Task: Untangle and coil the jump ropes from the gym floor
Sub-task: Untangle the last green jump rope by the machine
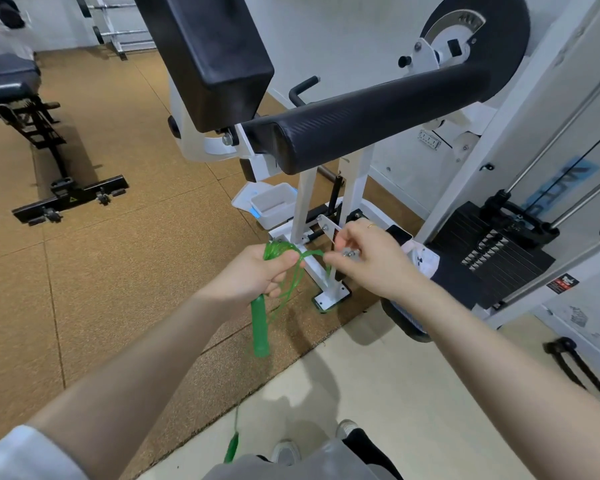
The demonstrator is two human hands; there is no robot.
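Observation:
A green jump rope is bunched in several loops (278, 251) in front of me at waist height. My left hand (253, 277) grips the bundle of loops together with one green handle (260, 327), which hangs down below the fist. My right hand (368, 259) pinches a strand of the rope (314, 253) just to the right of the bundle. The second green handle (232, 446) dangles low near my legs on a thin green strand.
A white weight machine with black pads (361, 123) stands right behind my hands, its weight stack (499, 258) to the right. A white plastic box (274, 204) sits by its base. A black bench (32, 133) stands on the brown floor at left.

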